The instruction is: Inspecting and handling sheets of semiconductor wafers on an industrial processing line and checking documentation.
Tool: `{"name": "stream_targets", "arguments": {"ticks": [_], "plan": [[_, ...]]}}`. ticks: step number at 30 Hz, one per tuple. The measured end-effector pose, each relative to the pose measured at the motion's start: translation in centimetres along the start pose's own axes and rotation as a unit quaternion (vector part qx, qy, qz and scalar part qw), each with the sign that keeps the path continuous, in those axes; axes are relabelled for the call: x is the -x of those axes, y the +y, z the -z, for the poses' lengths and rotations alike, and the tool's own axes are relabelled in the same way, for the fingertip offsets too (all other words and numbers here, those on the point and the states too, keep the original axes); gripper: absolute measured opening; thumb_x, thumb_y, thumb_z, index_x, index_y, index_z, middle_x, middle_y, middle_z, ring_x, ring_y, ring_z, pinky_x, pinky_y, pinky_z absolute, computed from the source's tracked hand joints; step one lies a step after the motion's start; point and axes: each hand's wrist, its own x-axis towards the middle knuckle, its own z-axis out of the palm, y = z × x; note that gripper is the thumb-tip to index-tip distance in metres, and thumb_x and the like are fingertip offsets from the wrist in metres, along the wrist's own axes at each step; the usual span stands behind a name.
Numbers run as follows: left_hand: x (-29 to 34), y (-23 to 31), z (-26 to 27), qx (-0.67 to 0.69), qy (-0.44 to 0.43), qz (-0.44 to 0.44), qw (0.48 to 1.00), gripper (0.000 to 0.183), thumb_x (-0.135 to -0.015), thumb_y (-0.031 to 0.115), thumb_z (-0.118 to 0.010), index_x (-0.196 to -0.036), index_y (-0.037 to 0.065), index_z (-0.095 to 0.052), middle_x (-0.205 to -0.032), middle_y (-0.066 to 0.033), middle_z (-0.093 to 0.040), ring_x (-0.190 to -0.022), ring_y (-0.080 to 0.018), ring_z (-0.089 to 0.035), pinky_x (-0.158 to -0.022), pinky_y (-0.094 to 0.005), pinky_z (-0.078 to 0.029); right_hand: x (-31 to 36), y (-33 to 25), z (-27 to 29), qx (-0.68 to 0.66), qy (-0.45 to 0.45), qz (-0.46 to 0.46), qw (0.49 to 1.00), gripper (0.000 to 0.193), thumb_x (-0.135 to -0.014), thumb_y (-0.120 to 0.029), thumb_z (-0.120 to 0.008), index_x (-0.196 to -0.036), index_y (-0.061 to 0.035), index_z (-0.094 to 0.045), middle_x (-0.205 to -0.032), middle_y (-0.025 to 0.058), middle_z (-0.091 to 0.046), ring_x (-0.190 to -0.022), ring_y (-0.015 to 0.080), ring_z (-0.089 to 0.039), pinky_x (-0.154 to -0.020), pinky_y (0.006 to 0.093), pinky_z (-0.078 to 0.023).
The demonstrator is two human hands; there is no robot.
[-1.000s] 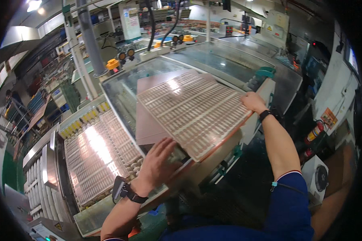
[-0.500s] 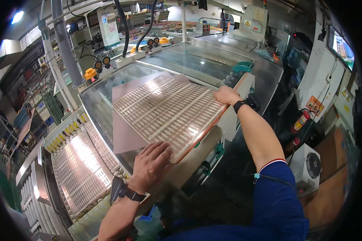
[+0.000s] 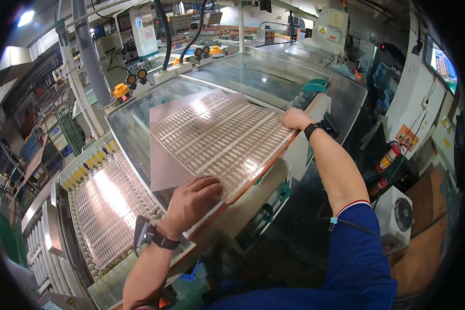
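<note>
A copper-coloured circuit board panel (image 3: 227,137) with rows of pale, elongated marks lies on top of a plain pinkish sheet (image 3: 165,168). Both rest on the glass cover of a machine. My left hand (image 3: 194,201) is at the panel's near left corner, its fingers bent together over the edge; the thumb is hidden. At the right corner, my right hand (image 3: 296,120) pinches the panel's edge with curled fingers. A dark strap with a small device sits on each wrist.
Left of the glass cover (image 3: 134,119), another patterned panel (image 3: 106,206) lies on a roller conveyor (image 3: 49,258). Orange knobs and round gauges (image 3: 132,78) line the machine's far side. A fire extinguisher (image 3: 388,156) and a white box with a fan (image 3: 392,214) stand at the right.
My left hand's fingers, spread on the panel before, are now drawn together and bent at its corner. My right hand stays at the right corner. The whole view has shifted slightly.
</note>
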Motion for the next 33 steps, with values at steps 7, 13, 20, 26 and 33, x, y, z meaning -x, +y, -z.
{"name": "stream_targets", "arguments": {"ticks": [7, 13, 20, 26, 33], "plan": [[-0.6, -1.4, -0.3, 0.05, 0.0, -0.015, 0.999, 0.022, -0.077, 0.005, -0.069, -0.099, 0.006, -0.068, -0.102, -0.0105, -0.068, -0.093, -0.0303, -0.065, -0.077, -0.0393, -0.054, -0.7, 2.2, -3.0, -0.003, 0.037, 0.035, 0.999, 0.026, -0.09, -0.015, -0.048, -0.098, 0.0027, -0.064, -0.093, 0.0226, -0.066, -0.09, 0.04, -0.064, -0.075, 0.0474, -0.053], [0.7, -1.0, 0.3, -0.022, 0.04, -0.022, 0.999, 0.02, -0.077, 0.007, -0.067, -0.098, 0.006, -0.066, -0.102, -0.0085, -0.069, -0.093, -0.0286, -0.065, -0.078, -0.0392, -0.054, 1.3, -0.9, 1.3, -0.161, -0.005, -0.091, 0.983, 0.05, -0.095, -0.039, -0.047, -0.1, 0.0062, -0.067, -0.101, 0.0277, -0.066, -0.092, 0.0435, -0.062, -0.08, 0.0489, -0.049], [4.7, -0.5, 0.1, -0.051, 0.05, -0.002, 0.997, 0.027, -0.075, 0.001, -0.065, -0.102, 0.005, -0.062, -0.112, -0.0148, -0.066, -0.107, -0.0341, -0.063, -0.089, -0.0422, -0.054, 1.7, 0.4, 0.4, -0.178, 0.077, -0.179, 0.965, 0.053, -0.093, -0.042, -0.05, -0.097, 0.0078, -0.067, -0.096, 0.0314, -0.065, -0.094, 0.0457, -0.063, -0.082, 0.0504, -0.049], [6.3, 1.7, -0.6, 0.011, 0.058, 0.075, 0.995, 0.048, -0.074, 0.007, -0.071, -0.119, 0.003, -0.055, -0.131, -0.0176, -0.055, -0.126, -0.0374, -0.051, -0.101, -0.0426, -0.048, -0.7, 7.0, -5.1, 0.105, 0.083, 0.087, 0.987, 0.022, -0.085, -0.013, -0.051, -0.082, -0.0016, -0.069, -0.087, 0.0214, -0.068, -0.082, 0.0382, -0.067, -0.07, 0.0452, -0.053], [9.6, 2.7, 3.1, 0.012, 0.047, 0.141, 0.989, 0.059, -0.078, 0.013, -0.073, -0.131, 0.004, -0.049, -0.139, -0.0188, -0.048, -0.132, -0.0373, -0.045, -0.103, -0.0425, -0.046, -0.1, 6.2, -5.1, 0.029, 0.107, 0.123, 0.986, 0.02, -0.088, -0.009, -0.051, -0.096, 0.0015, -0.065, -0.087, 0.0234, -0.065, -0.086, 0.039, -0.061, -0.077, 0.0479, -0.049]]}}
